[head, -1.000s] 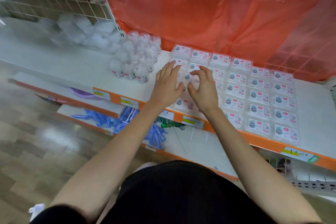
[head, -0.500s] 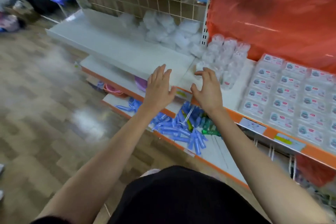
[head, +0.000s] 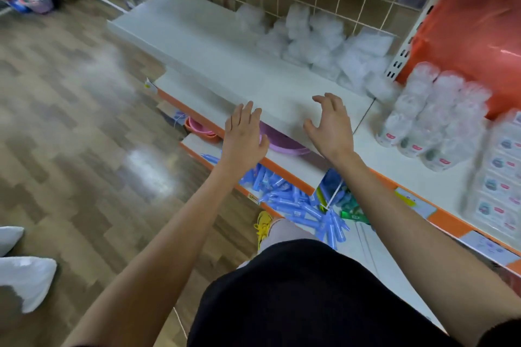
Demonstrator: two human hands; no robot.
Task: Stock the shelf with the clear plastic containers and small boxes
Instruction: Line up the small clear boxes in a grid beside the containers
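Clear plastic containers (head: 431, 118) with small red labels lie in rows on the white shelf (head: 214, 56) at the right. Small labelled boxes (head: 499, 177) sit in a grid at the far right edge, blurred. My left hand (head: 244, 135) hovers over the shelf's front edge with straight fingers and holds nothing. My right hand (head: 331, 125) hangs above the bare shelf with loosely spread, slightly bent fingers, empty too. Both hands are well left of the containers.
Clear plastic bags (head: 318, 39) pile against the wire grid at the shelf's back. Lower shelves hold a purple basin (head: 282, 141), a pink basin (head: 198, 128) and several blue packs (head: 293, 200). Red plastic sheet (head: 473, 25) hangs at right. White shoes (head: 25, 276) stand at left on the wooden floor.
Both hands left the small boxes and moved left, empty, past the clear containers to the bare shelf. The view swung left with them.
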